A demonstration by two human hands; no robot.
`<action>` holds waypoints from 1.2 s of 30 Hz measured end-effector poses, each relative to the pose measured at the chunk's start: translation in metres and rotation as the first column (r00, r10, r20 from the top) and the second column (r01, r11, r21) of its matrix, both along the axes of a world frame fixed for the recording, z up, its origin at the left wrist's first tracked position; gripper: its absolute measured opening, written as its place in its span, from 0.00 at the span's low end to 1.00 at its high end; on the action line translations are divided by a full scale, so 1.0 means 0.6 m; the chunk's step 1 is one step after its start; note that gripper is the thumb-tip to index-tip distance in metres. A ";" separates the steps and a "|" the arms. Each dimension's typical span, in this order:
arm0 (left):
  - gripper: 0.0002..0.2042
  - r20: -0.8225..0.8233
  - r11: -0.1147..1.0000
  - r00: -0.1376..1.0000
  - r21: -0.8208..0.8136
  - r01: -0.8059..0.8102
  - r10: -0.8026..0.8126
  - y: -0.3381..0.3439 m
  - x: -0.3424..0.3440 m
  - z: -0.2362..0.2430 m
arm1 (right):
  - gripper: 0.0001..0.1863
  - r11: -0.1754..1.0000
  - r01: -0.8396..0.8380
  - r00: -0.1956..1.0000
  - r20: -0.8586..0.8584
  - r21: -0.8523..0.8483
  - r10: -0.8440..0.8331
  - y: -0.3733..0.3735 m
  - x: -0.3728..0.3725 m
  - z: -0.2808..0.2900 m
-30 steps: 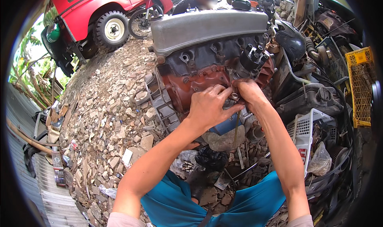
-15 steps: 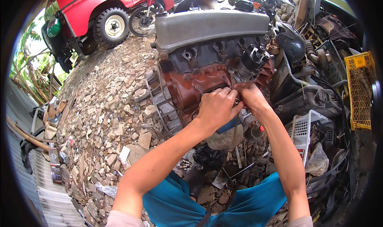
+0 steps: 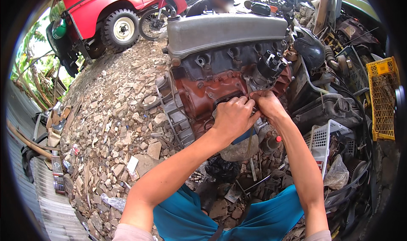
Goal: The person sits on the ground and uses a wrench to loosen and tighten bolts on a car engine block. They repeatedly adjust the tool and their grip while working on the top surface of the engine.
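An engine with a red-brown block [image 3: 197, 92], a black cylinder head and a long grey valve cover [image 3: 224, 32] stands in front of me. Both hands work close together at its near side, just below the black distributor [image 3: 271, 65]. My left hand [image 3: 234, 117] is closed with its back toward me, thumb reaching toward the other hand. Pinched fingers of my right hand [image 3: 268, 104] sit right beside it, against the block. Whatever small part lies between the fingers is hidden. Below the hands, a blue object [image 3: 242, 137] partly shows above a large stone [image 3: 241, 151].
Rubble surrounds the engine. On the right are a white crate [image 3: 320, 154], a yellow crate [image 3: 383, 101], a black tank [image 3: 330, 109] and hoses. A red-capped bottle [image 3: 271, 144] stands near my right forearm. A person [image 3: 210, 2] is behind the engine; a red vehicle [image 3: 101, 12] stands far left.
The view has shifted very slightly. Both hands stay at the same spot on the engine, with hardly any visible finger movement.
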State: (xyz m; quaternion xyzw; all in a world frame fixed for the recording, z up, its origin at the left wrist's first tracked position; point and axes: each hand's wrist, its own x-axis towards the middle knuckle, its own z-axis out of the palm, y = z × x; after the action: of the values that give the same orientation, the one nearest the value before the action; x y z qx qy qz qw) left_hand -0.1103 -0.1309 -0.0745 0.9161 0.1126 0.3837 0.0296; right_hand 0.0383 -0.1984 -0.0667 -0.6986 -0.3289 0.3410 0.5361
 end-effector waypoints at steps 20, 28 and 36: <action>0.10 -0.053 0.958 0.998 -0.285 -0.030 0.015 0.003 0.018 0.025 | 0.27 0.987 0.048 0.999 -0.014 0.154 -0.047 0.016 0.002 -0.005; 0.10 -0.038 0.935 0.998 -0.354 0.028 -0.044 0.054 -0.012 0.035 | 0.22 0.983 0.092 0.978 0.169 0.158 -0.119 0.047 -0.008 -0.025; 0.07 -0.100 0.961 0.992 -0.254 -0.105 0.082 0.116 -0.062 0.034 | 0.22 0.976 0.145 0.981 0.107 0.165 -0.164 0.050 -0.003 -0.035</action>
State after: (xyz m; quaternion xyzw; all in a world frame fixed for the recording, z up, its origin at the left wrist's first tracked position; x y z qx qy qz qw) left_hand -0.1474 -0.0612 -0.0544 0.9141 0.2059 0.3259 0.1259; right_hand 0.0364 -0.1683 -0.0878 -0.6972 -0.3309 0.2287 0.5934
